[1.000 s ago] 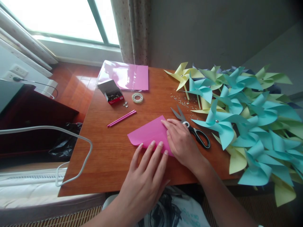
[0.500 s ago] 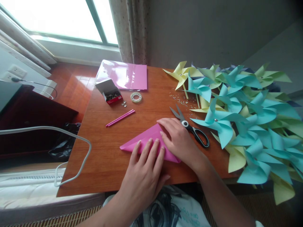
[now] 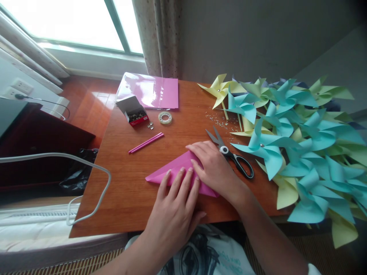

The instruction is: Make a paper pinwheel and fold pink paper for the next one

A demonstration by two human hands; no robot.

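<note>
A sheet of pink paper [image 3: 169, 170], folded into a triangle, lies on the wooden table in front of me. My left hand [image 3: 177, 198] rests on it with spread fingertips along its lower middle. At the paper's upper right, my right hand [image 3: 212, 164] lies over the edge with fingers stretched out, and it hides that part of the sheet. Scissors [image 3: 229, 152] with black handles lie just beyond my right hand, blades apart. Two pink sticks [image 3: 146, 143] lie side by side to the upper left of the paper.
Many blue and yellow paper pinwheels [image 3: 263, 145] cover the table's right side. Toward the back are a small open box of metal fasteners [image 3: 137, 116], a tape roll [image 3: 165, 118] and pink sheets in a clear sleeve [image 3: 169, 93]. A white cable [image 3: 107, 183] crosses the left edge.
My right hand has slid slightly up and to the left along the paper's upper edge. The left hand and the paper stay in place.
</note>
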